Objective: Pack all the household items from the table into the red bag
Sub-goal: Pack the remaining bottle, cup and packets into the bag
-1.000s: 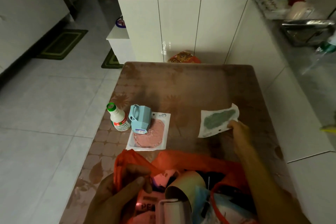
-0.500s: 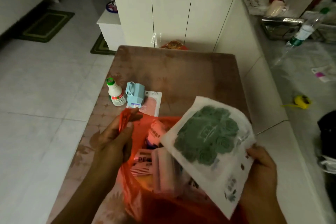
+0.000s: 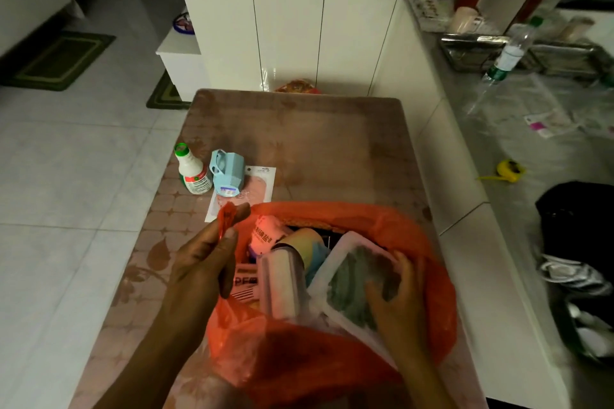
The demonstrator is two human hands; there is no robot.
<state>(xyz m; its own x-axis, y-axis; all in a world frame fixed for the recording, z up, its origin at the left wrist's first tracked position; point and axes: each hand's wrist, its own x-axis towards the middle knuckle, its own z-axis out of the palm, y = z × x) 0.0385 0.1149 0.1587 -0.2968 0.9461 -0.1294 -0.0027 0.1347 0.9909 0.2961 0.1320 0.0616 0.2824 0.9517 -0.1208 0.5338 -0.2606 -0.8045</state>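
step in hand: loading the flat white packet with a dark green pad inside (image 3: 357, 285) into the thin red plastic bag (image 3: 428, 242). the right hand (image 3: 397, 305) lies on top of the packet, fingers spread and pressing it down; whether they grip it or only push, cannot tell. the packet sits tilted inside the bag mouth, partly under those fingers.

left hand (image 3: 202, 262) has thumb and fingers pinched shut on the bag's left handle loop (image 3: 227, 216), holding the mouth up and open.

beside the right fingers, on their left, already in the bag: a white cylindrical tub (image 3: 279, 282), a tan cardboard tube (image 3: 304, 239), a pink-white printed pouch (image 3: 265, 232).

still out on the brown patterned table (image 3: 299, 129), beyond the left fingertips: a small white bottle with green cap (image 3: 192, 173), a pale blue plastic holder (image 3: 227, 176) just beside it, resting on a flat clear packet with a pink pad (image 3: 255, 188).

next, by my judgement: let go of the green packet once it settles, reach past the bag rim for those three. the bag is crowded; the tub and tube may block flat items from sliding down.
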